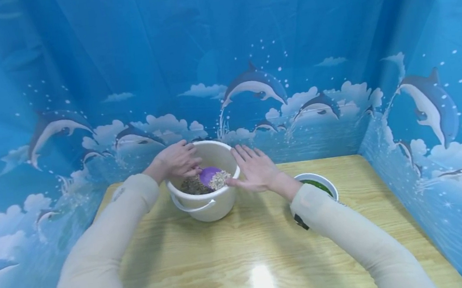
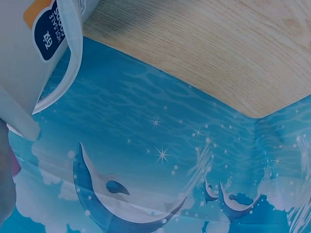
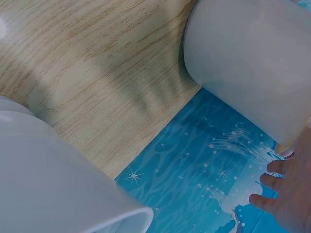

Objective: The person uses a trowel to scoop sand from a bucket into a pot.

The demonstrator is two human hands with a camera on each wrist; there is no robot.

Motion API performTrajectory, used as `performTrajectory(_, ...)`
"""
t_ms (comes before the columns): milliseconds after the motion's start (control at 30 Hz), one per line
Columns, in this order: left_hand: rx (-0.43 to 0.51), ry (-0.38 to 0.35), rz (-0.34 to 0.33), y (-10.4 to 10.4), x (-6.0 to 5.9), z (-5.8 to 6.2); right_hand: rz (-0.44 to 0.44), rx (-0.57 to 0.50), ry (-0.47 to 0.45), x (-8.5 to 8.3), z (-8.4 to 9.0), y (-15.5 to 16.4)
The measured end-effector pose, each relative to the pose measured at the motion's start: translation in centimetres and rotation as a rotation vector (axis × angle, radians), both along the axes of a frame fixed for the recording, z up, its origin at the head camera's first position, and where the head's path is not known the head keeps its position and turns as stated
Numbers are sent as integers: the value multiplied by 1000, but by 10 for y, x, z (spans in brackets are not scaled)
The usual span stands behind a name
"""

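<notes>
The left hand [image 1: 179, 160] grips the purple scoop [image 1: 207, 176] inside the bucket [image 1: 215, 208], which the right hand [image 1: 257, 168], fingers straight and released, apparently steadies.

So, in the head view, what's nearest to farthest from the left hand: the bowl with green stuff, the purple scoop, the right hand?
1. Purple scoop: held in the left hand.
2. Right hand: at the bucket's right side.
3. Bowl: farther right, partly hidden.

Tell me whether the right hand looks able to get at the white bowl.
Probably yes: the right hand holds nothing, and no object shows between it and the white bowl; only its own sleeve overlaps the bowl in the head view.
</notes>
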State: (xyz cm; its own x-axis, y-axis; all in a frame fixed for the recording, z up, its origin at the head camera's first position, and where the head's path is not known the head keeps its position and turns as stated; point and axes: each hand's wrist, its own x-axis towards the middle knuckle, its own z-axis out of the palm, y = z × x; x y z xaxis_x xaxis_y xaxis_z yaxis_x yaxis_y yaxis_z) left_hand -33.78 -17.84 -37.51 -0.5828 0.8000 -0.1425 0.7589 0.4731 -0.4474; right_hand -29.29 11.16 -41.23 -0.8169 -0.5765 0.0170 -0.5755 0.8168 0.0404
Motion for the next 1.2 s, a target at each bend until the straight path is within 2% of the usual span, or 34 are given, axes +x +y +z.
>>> performTrajectory(267,4,35,8,-7,2,5,-3,8,4,-1,-1,0)
performTrajectory(700,88,76,34,-20,4,7,6,24,22,-1,0,-1)
performTrajectory(1200,147,59,66,-25,5,5,19,32,29,1,3,0)
